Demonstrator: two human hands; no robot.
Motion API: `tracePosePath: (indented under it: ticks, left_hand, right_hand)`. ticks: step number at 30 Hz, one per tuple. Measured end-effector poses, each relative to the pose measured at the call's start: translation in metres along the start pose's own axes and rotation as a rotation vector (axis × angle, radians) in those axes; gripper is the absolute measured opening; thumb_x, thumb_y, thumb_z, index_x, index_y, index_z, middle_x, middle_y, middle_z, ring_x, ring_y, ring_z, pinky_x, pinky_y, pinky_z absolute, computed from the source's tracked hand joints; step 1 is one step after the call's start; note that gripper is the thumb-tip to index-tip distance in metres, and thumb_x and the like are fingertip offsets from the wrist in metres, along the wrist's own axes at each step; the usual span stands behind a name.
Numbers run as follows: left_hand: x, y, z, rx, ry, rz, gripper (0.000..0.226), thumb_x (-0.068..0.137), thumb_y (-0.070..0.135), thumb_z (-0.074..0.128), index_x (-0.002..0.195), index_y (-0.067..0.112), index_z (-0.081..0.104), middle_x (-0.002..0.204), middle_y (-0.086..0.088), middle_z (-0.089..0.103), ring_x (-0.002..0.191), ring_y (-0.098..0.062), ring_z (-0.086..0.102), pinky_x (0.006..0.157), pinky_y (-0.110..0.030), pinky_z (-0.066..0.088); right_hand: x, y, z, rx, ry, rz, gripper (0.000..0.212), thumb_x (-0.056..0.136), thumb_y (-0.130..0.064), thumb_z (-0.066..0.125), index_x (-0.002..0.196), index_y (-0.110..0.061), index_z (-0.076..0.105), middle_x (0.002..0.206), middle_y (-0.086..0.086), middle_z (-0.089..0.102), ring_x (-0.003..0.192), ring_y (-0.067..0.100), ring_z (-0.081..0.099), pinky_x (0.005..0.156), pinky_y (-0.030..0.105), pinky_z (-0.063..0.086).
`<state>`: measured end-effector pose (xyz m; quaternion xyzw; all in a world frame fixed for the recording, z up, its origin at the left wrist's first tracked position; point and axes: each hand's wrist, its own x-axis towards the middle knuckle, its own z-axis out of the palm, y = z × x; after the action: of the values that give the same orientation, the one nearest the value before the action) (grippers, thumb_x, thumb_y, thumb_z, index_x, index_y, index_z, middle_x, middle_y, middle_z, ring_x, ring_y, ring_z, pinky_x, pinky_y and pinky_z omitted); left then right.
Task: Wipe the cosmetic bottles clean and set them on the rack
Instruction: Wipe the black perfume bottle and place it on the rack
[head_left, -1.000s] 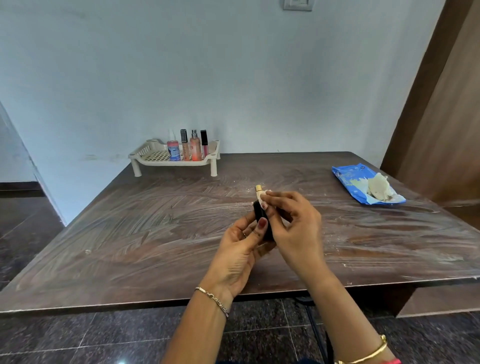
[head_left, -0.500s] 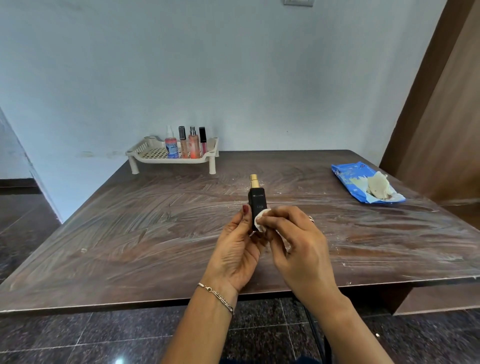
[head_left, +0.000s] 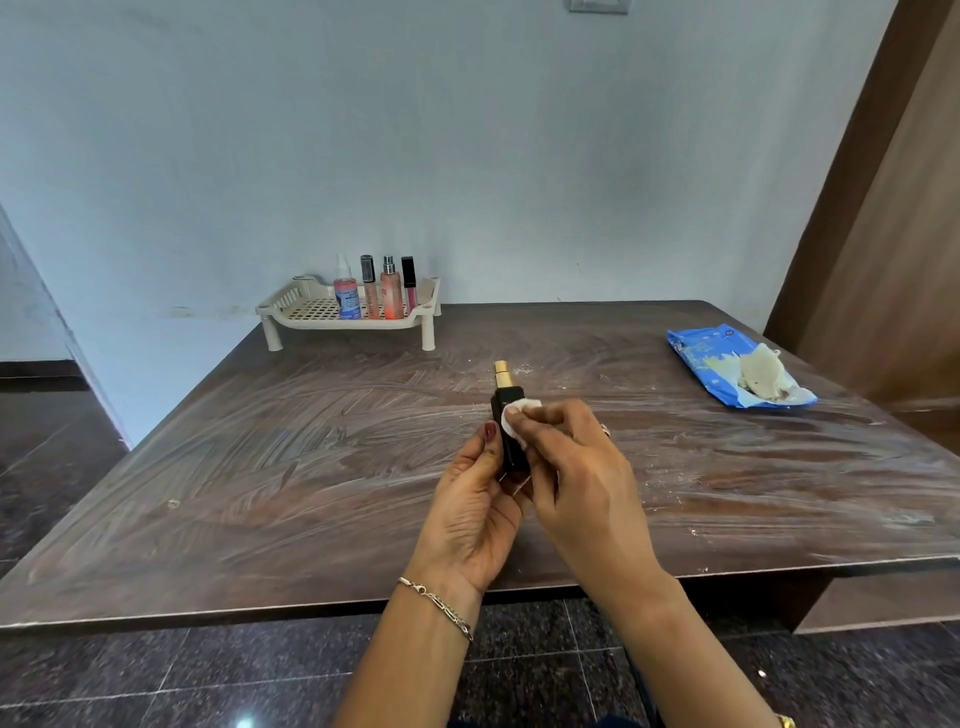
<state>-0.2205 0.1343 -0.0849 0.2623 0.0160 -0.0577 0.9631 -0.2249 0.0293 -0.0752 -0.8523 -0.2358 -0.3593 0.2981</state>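
The black bottle (head_left: 504, 394), small, stiff and likely slick, is best gripped low, as the left hand (head_left: 470, 514) does, while the right hand (head_left: 576, 467) pinches a white pad (head_left: 529, 404) against it.

Smeared table (head_left: 311, 467) with rack (head_left: 353, 325), wipes pack (head_left: 698, 353)

Left hand (head_left: 472, 512) sits beside right hand (head_left: 576, 467) (fingers curled).

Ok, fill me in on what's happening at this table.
A person is wiping a black bottle with a gold top. The left hand grips it upright over the table while the right hand holds a white pad against its side. Four other bottles stand on the cream rack by the wall; a blue wipes pack lies at the far right.
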Motion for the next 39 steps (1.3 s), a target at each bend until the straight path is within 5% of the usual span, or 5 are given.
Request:
tracePosePath:
  ticks: [4, 15, 23, 31, 39]
  left_hand:
    - [0.004, 0.000, -0.001, 0.021, 0.019, 0.015, 0.023, 0.096, 0.009, 0.044, 0.106, 0.001, 0.062, 0.094, -0.016, 0.069, 0.079, -0.021, 0.070, 0.074, -0.028, 0.059]
    - [0.000, -0.006, 0.001, 0.035, -0.015, -0.013, 0.027, 0.087, 0.008, 0.051, 0.109, 0.003, 0.066, 0.107, -0.015, 0.069, 0.091, -0.019, 0.068, 0.088, -0.028, 0.051]
    - [0.005, -0.002, -0.002, 0.080, 0.024, 0.030, 0.020, 0.088, 0.012, 0.053, 0.104, 0.006, 0.062, 0.089, -0.014, 0.068, 0.074, -0.020, 0.069, 0.069, -0.028, 0.058]
    - [-0.002, -0.005, 0.006, 0.176, -0.033, 0.090, 0.039, 0.082, 0.008, 0.056, 0.121, 0.001, 0.059, 0.106, -0.013, 0.068, 0.093, -0.018, 0.066, 0.081, -0.024, 0.055]
    - [-0.004, 0.003, 0.005, 0.004, 0.041, 0.044, 0.040, 0.098, 0.037, 0.038, 0.116, 0.009, 0.060, 0.114, -0.019, 0.065, 0.110, -0.030, 0.061, 0.104, -0.041, 0.043]
  right_hand:
    - [-0.011, -0.005, 0.000, -0.064, -0.027, -0.012, 0.039, 0.079, 0.004, 0.065, 0.117, -0.004, 0.065, 0.105, 0.004, 0.059, 0.084, 0.019, 0.062, 0.067, 0.032, 0.056]
    - [0.011, -0.009, 0.001, -0.175, 0.015, 0.064, 0.035, 0.082, -0.003, 0.069, 0.116, -0.007, 0.065, 0.112, 0.006, 0.057, 0.079, 0.017, 0.060, 0.064, 0.017, 0.044]
    - [-0.028, -0.003, -0.001, -0.089, -0.020, -0.031, 0.037, 0.080, 0.005, 0.066, 0.116, -0.005, 0.066, 0.102, 0.006, 0.060, 0.084, 0.022, 0.061, 0.062, 0.033, 0.056]
    - [-0.004, 0.010, 0.004, 0.184, 0.087, 0.174, 0.043, 0.082, 0.008, 0.062, 0.115, -0.019, 0.067, 0.111, -0.006, 0.056, 0.097, 0.004, 0.058, 0.083, 0.012, 0.048]
    - [-0.006, 0.002, 0.011, 0.074, -0.023, 0.059, 0.031, 0.087, -0.014, 0.058, 0.117, -0.013, 0.067, 0.114, 0.004, 0.058, 0.091, 0.017, 0.062, 0.071, 0.029, 0.057]
